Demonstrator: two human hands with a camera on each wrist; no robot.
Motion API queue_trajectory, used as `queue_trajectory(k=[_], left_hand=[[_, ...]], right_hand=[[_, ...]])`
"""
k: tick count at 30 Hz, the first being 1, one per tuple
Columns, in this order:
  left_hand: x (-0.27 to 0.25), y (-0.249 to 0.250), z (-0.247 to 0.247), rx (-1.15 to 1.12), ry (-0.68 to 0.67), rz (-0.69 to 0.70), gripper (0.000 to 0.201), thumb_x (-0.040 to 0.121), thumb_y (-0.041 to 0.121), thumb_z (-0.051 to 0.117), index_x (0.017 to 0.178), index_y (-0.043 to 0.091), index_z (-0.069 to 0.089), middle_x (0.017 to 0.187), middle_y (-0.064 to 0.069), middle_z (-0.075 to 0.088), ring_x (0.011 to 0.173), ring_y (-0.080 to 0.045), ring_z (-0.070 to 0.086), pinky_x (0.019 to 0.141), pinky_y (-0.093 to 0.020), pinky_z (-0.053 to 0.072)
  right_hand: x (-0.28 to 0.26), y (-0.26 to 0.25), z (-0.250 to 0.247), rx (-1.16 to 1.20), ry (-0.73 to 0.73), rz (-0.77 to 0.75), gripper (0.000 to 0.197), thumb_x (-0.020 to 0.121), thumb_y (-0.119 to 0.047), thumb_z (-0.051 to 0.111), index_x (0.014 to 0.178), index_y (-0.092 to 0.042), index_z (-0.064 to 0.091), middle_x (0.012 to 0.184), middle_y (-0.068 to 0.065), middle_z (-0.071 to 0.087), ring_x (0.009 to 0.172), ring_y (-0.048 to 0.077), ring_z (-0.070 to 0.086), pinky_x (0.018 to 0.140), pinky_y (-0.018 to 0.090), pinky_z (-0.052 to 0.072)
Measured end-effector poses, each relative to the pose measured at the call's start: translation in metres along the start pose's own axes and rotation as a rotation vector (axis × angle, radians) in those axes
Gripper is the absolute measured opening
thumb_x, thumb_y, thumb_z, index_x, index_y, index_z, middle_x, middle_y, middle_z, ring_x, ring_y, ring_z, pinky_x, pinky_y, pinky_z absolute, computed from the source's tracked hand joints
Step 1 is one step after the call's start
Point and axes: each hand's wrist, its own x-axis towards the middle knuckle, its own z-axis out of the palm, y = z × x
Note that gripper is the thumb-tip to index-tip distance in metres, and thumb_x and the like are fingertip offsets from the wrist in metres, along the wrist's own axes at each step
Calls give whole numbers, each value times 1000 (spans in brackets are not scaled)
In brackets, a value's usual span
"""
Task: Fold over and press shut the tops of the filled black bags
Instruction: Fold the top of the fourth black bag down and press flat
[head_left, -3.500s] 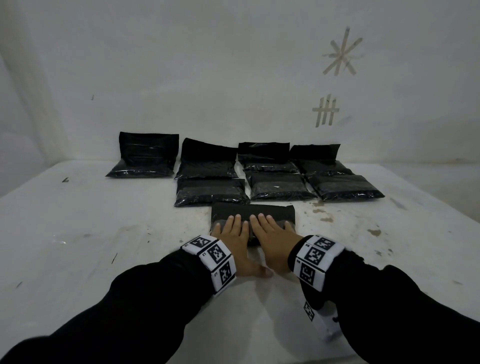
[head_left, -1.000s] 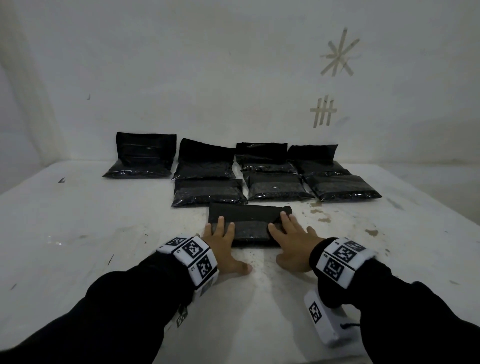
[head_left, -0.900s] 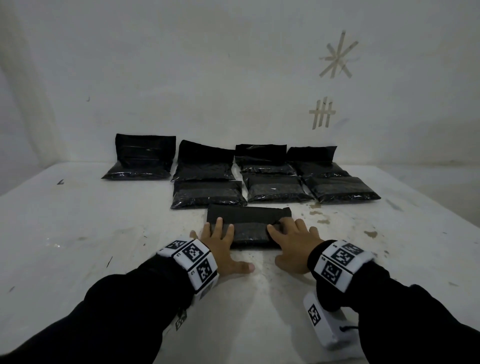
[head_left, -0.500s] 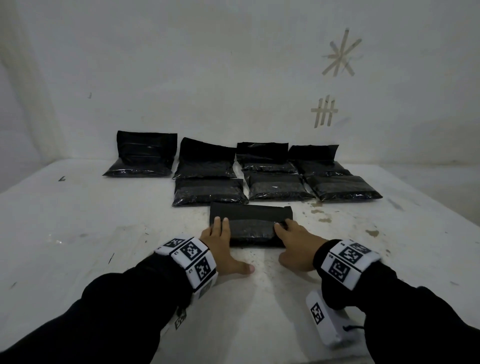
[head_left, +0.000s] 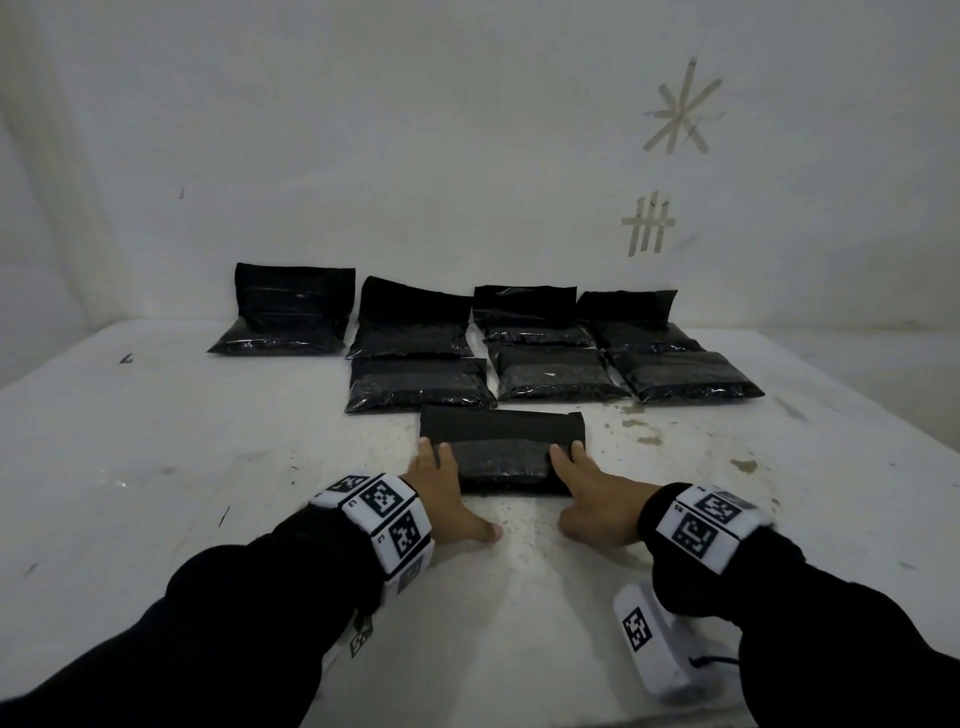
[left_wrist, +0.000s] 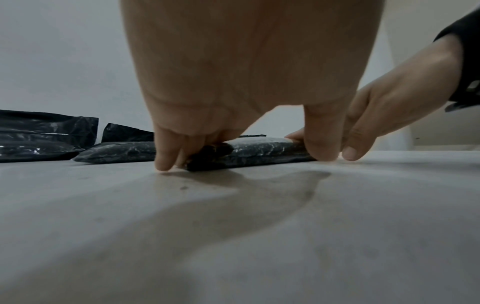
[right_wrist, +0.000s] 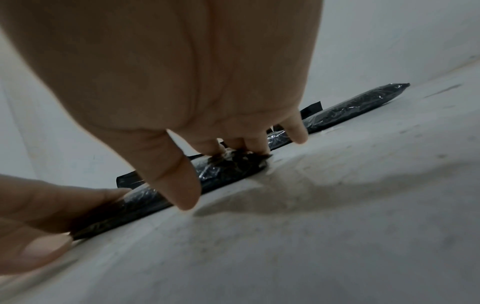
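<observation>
The nearest filled black bag (head_left: 501, 441) lies flat on the white table (head_left: 156, 467), its top flap folded over toward me. My left hand (head_left: 436, 483) lies with straight fingers over the bag's left end, thumb on the table. My right hand (head_left: 592, 493) lies the same way over the right end. In the left wrist view my left hand's fingertips (left_wrist: 166, 160) reach down past the bag (left_wrist: 259, 152) to the table. In the right wrist view my right hand (right_wrist: 182, 72) presses the crumpled end of the bag (right_wrist: 223, 172).
Three folded bags (head_left: 558, 382) lie in a row just behind. Several bags with tops standing up (head_left: 410, 325) lean against the back wall (head_left: 467, 156). Brown stains (head_left: 644, 431) mark the table to the right. A tape star (head_left: 680, 111) is stuck on the wall.
Both hands slid apart along the folded top, from side by side at the bag's middle out to its two ends. The bag stayed in place.
</observation>
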Motion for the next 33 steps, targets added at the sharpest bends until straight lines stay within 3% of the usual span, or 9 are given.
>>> queue_trajectory(k=[5, 9, 13, 15, 23, 25, 28, 30, 33], left_hand=[[0, 1, 1, 63, 16, 0, 113, 82, 61, 56, 148, 4, -18, 154, -17, -23, 146, -29, -4, 119, -40, 11], [-1, 1, -1, 22, 1, 2, 112, 84, 55, 58, 146, 4, -20, 154, -17, -24, 147, -29, 0, 119, -39, 14], [-2, 3, -1, -10, 2, 7, 113, 84, 51, 61, 146, 5, -22, 154, -17, -25, 147, -29, 0, 119, -39, 14], [-3, 2, 0, -18, 7, 9, 113, 83, 50, 62, 147, 8, -22, 154, -16, -25, 147, -29, 0, 119, -40, 15], [-3, 2, 2, 40, 26, 11, 111, 83, 52, 62, 148, 9, -18, 154, -15, -24, 147, -29, 1, 118, -40, 15], [1, 1, 5, 78, 51, -1, 112, 82, 58, 59, 149, 9, -16, 155, -15, -22, 147, -29, -1, 119, -41, 12], [6, 0, 10, 269, 142, -10, 119, 73, 80, 44, 150, 6, -9, 155, -15, -21, 146, -28, -12, 117, -50, 1], [9, 3, 11, 366, 203, 16, 123, 70, 86, 37, 149, 2, -5, 156, -14, -19, 145, -28, -14, 116, -52, -2], [11, 6, 11, 307, 204, 11, 120, 74, 80, 44, 149, 2, -9, 157, -15, -11, 147, -28, -2, 118, -47, 9]], right_hand=[[-1, -3, 1, -99, 4, 17, 77, 96, -19, 39, 149, -20, -17, 156, 8, -22, 147, 25, 1, 118, 48, 8], [-1, -3, 0, -89, 2, 13, 76, 96, -16, 38, 149, -19, -16, 156, 8, -22, 147, 25, 9, 117, 41, 20], [-2, -5, 0, -116, 6, 31, 76, 95, -16, 37, 150, -21, -15, 157, 6, -21, 147, 23, 0, 117, 50, 5], [-1, -6, 0, -139, 0, 34, 75, 95, -16, 36, 150, -20, -16, 157, 7, -22, 147, 23, -2, 116, 51, 3], [-3, -3, -3, -116, -16, 23, 76, 95, -16, 36, 149, -23, -16, 157, 3, -21, 143, 28, 21, 116, 45, 21], [0, -4, -1, -200, 3, 41, 73, 96, -19, 35, 150, -22, -14, 158, 5, -19, 145, 27, 14, 116, 49, 11], [6, -12, 2, -338, 114, 52, 67, 98, -25, 36, 152, -15, -2, 157, 9, -19, 147, 25, -10, 115, 54, -1], [10, -15, 1, -338, 160, 25, 63, 99, -23, 36, 151, -8, 3, 157, 11, -17, 146, 26, -12, 117, 50, 2], [13, -16, -2, -223, 143, -26, 71, 99, -19, 37, 150, -15, -13, 159, 13, -6, 147, 26, 4, 118, 42, 17]])
